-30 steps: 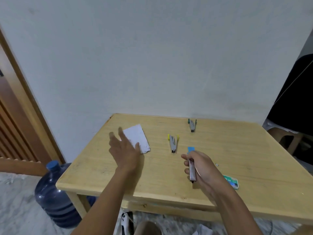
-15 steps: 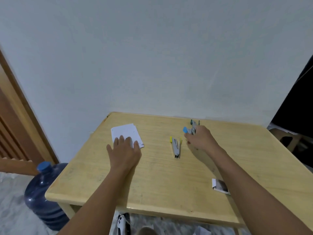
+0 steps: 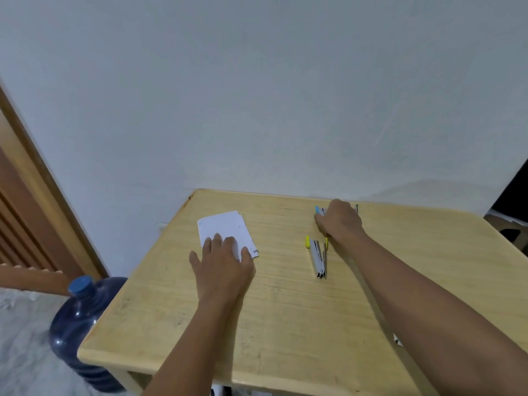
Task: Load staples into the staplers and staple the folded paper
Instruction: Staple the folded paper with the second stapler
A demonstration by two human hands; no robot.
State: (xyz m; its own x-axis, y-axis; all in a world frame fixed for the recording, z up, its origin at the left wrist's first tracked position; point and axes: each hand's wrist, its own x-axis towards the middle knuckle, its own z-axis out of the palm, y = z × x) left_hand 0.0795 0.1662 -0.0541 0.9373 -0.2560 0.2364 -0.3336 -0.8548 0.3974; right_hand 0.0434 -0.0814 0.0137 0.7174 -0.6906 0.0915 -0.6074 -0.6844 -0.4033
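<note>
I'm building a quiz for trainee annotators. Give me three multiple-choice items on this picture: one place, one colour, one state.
1. Where is the folded paper? A. far left of the table B. on the floor C. atop the bottle
2. What colour are the tips of the nearer stapler? A. red B. yellow C. white
3. How is the left hand? A. fisted B. lifting a stapler C. flat on the paper
1 A: it lies near the far left corner. 2 B: both rear tips show yellow. 3 C: straight fingers rest on its near edge.
</note>
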